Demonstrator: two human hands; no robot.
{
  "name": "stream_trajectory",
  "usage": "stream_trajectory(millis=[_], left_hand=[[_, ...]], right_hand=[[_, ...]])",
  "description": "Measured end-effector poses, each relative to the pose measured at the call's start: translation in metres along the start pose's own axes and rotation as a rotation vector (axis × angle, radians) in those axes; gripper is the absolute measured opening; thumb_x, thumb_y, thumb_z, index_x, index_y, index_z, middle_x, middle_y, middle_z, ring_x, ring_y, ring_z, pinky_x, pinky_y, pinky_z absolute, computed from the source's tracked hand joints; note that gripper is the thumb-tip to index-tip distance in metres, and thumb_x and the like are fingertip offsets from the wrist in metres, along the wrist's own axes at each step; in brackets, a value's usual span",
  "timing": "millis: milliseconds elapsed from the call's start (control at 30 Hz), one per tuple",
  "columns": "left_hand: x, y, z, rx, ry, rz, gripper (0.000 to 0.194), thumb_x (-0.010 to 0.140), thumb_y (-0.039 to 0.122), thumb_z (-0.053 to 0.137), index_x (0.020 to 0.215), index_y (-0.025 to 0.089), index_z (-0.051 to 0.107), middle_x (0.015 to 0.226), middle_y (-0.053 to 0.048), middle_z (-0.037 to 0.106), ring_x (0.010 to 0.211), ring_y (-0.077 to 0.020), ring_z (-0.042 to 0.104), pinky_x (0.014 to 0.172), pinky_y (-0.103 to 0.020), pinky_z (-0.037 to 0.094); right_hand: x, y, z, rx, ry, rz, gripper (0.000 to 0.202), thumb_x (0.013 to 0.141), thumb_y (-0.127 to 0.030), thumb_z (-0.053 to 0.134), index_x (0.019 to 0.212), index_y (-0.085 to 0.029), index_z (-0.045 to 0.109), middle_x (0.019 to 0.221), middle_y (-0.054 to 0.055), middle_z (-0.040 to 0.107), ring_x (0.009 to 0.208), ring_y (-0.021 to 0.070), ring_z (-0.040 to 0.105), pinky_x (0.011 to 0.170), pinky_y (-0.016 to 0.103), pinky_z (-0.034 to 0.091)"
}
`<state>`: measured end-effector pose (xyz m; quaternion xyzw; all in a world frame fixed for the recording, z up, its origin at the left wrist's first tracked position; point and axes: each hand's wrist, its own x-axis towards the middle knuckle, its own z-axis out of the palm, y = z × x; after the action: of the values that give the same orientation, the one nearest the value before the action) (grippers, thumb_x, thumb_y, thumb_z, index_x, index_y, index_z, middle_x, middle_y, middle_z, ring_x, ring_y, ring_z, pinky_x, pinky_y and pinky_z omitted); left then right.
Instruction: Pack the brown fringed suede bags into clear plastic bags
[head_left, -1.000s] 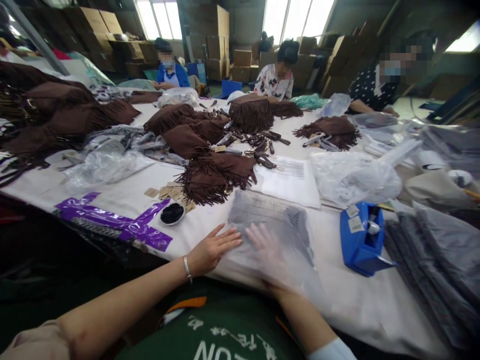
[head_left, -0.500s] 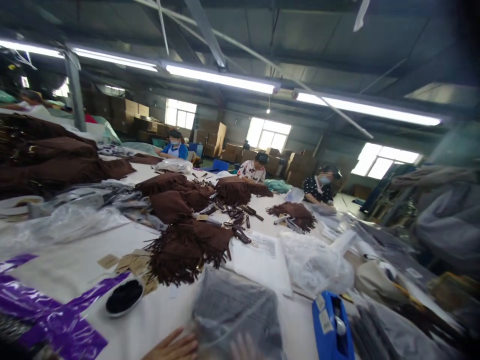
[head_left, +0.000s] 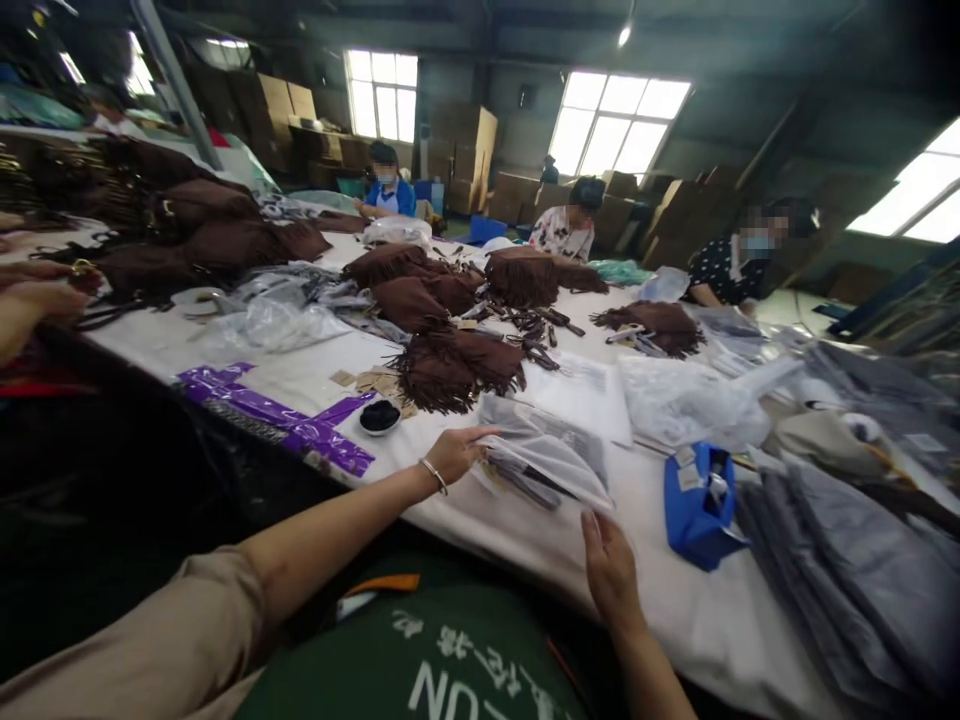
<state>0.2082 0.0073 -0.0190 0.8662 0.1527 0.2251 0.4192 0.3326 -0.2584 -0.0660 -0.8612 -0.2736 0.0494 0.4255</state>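
Note:
My left hand [head_left: 456,456], a bracelet on its wrist, pinches the left edge of a clear plastic bag [head_left: 544,432] at the front of the table. My right hand [head_left: 611,562] has its fingers closed on the bag's near right corner. Between them the bag's near edge is lifted, and something grey and dark shows inside or under it; I cannot tell which. A white dish of black stuff [head_left: 380,417] stands left of my left hand. Beyond the bag lies a brown fringed bag [head_left: 457,370].
A blue tape dispenser [head_left: 697,510] and grey wrapped pieces [head_left: 840,540] lie at the right. Purple tape [head_left: 262,412] runs along the left table edge. A co-worker's hand [head_left: 49,295] holds a gold-coloured part at far left. Several people sit across the table.
My view has tilted down. My hands, earlier flat on and beside the plastic bag, now grip its edges, and its near edge has been raised.

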Motion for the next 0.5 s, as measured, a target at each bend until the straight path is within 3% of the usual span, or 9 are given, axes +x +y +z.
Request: stream_trajectory(millis=[100,200,267,400,500], left_hand=[[-0.014,-0.008,0.000,0.013,0.007,0.049,0.040,0.080,0.017,0.049,0.118,0.021,0.059,0.119,-0.002,0.063,0.111,-0.0185,0.058,0.102,-0.033,0.043],[-0.037,-0.026,0.000,0.041,-0.048,0.122,0.045,0.076,0.010,0.047,0.119,0.020,0.058,0.124,-0.002,0.060,0.118,-0.0167,0.053,0.107,-0.033,0.039],[-0.047,-0.034,-0.001,0.046,-0.080,0.097,0.049,0.072,0.006,0.048,0.118,0.019,0.059,0.123,-0.002,0.060,0.118,-0.0164,0.053,0.107,-0.032,0.038],[-0.046,-0.028,-0.001,0.030,-0.048,0.033,0.047,0.074,0.007,0.048,0.118,0.021,0.059,0.120,-0.002,0.062,0.114,-0.0174,0.056,0.105,-0.034,0.040],[-0.036,-0.014,0.002,0.010,-0.005,0.051,0.041,0.078,0.012,0.049,0.117,0.021,0.060,0.118,-0.002,0.064,0.111,-0.0177,0.058,0.102,-0.032,0.043]], right_hand=[[-0.005,0.014,-0.009,0.023,0.003,0.029,0.061,0.082,-0.059,0.037,0.111,-0.011,0.060,0.113,0.017,0.063,0.110,0.0288,0.056,0.099,0.045,0.041],[-0.032,0.035,-0.011,-0.046,0.003,0.063,0.057,0.079,-0.060,0.043,0.101,-0.012,0.065,0.106,0.018,0.066,0.103,0.0312,0.059,0.094,0.046,0.045],[-0.047,0.035,-0.007,-0.057,-0.023,0.018,0.055,0.080,-0.058,0.044,0.104,-0.013,0.064,0.109,0.017,0.066,0.104,0.0301,0.059,0.093,0.045,0.046],[-0.034,-0.014,0.019,-0.049,-0.298,-0.242,0.047,0.087,-0.049,0.036,0.119,-0.020,0.057,0.119,0.010,0.062,0.110,0.0238,0.057,0.096,0.040,0.045],[-0.003,-0.060,0.049,-0.221,-0.410,-0.317,0.047,0.088,-0.048,0.036,0.126,-0.023,0.051,0.116,0.011,0.063,0.104,0.0280,0.061,0.088,0.044,0.048]])
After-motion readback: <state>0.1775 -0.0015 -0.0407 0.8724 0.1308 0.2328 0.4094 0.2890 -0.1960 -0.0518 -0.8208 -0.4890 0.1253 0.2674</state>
